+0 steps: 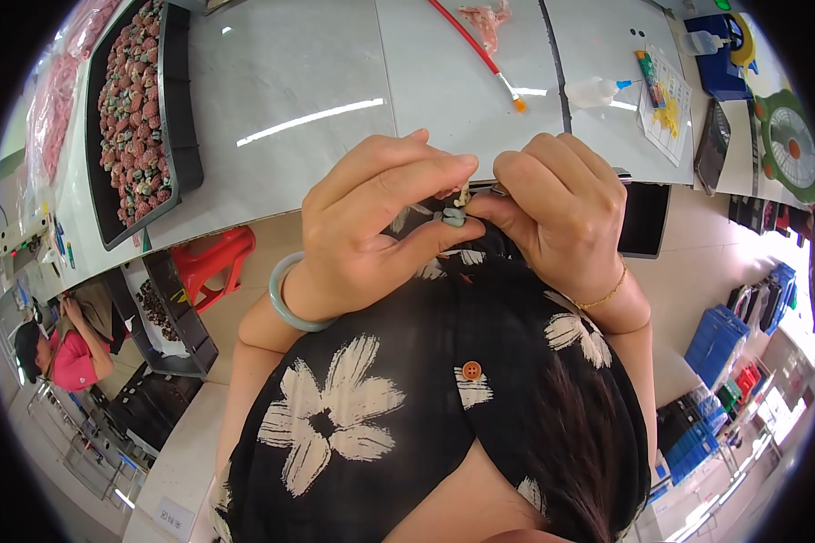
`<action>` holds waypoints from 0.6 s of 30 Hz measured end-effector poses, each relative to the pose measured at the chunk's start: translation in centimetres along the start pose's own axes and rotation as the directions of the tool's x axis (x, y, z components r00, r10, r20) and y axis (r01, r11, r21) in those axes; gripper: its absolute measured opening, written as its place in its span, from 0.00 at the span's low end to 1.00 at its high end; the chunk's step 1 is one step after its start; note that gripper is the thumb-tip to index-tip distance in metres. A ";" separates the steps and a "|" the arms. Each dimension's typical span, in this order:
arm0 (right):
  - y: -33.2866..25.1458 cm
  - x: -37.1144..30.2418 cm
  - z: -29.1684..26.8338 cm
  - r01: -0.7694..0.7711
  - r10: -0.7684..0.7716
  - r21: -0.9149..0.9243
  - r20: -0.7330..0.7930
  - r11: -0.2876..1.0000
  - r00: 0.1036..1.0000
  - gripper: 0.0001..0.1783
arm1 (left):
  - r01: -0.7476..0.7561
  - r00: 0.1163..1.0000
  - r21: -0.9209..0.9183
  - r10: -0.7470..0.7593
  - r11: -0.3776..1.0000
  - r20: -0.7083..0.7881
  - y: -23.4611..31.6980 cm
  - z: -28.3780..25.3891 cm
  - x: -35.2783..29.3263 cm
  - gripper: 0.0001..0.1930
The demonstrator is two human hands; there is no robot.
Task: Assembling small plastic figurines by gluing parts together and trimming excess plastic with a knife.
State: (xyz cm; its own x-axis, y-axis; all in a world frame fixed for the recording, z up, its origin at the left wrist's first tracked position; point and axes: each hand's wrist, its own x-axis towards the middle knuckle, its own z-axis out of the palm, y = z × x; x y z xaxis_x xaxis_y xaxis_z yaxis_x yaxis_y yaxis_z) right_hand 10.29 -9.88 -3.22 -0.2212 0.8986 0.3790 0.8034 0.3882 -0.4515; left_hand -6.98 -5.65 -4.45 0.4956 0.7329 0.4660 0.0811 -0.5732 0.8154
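My left hand, with a pale green bangle at its wrist, pinches a small figurine between thumb and fingers. What shows of the figurine is blue-grey, with yellowish and pink bits above; the fingers cover the rest. Close beside it, my right hand is closed, thumb against curled fingers. A thin dark metallic piece sticks out of that grip toward the figurine; its kind cannot be made out. Both hands are held near the front edge of the table.
A black tray at the left holds many small pink and grey figurines. A red-handled brush, a dropper bottle and a paper sheet lie on the table. At the right stands a green fan. Behind, a person works.
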 end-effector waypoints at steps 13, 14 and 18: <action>0.7 -0.1 0.9 0.054 -0.062 -0.103 -0.076 0.993 0.995 0.17 | 0.002 1.000 0.062 -0.002 0.998 0.011 -0.3 0.0 0.0 0.21; 0.6 -0.1 0.8 0.053 -0.061 -0.103 -0.076 0.993 0.995 0.17 | 0.018 1.000 0.032 -0.018 0.999 0.002 -0.4 0.1 0.0 0.21; 0.5 0.0 0.8 -0.004 0.003 -0.007 -0.030 1.000 1.000 0.17 | 0.062 0.998 -0.035 -0.062 0.997 -0.010 -0.7 0.2 -0.2 0.21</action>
State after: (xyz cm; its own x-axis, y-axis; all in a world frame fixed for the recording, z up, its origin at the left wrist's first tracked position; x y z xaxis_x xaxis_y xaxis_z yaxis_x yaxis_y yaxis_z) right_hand 10.28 -9.56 -4.10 -0.2018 0.8934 0.4014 0.8081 0.3834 -0.4472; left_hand -6.95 -5.46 -5.21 0.4807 0.7708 0.4181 0.0809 -0.5138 0.8541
